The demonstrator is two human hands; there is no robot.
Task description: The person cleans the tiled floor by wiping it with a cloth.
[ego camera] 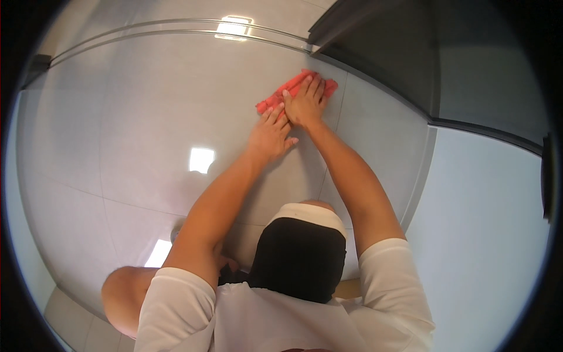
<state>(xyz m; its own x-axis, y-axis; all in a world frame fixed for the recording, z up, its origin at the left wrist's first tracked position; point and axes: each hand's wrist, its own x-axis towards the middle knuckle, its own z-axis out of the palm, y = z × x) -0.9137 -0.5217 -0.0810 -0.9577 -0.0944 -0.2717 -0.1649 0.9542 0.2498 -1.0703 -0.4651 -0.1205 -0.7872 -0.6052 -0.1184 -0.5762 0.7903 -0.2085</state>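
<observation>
A crumpled red cloth lies on the glossy tiled floor, ahead of my body. My right hand presses down on it, fingers stretched over the cloth and its far edge showing beyond them. Just left of and nearer than that hand is my left hand. Its fingertips rest at the cloth's near edge, while the thumb sticks out to the right over bare floor. Both palms face down, and the hands almost touch. What lies under the right palm is hidden.
Two thin metal floor rails curve across the far side. A dark-framed glass panel stands at upper right, meeting a pale wall. My bent knee in black and white shorts is below my hands. Ceiling lights reflect off the floor.
</observation>
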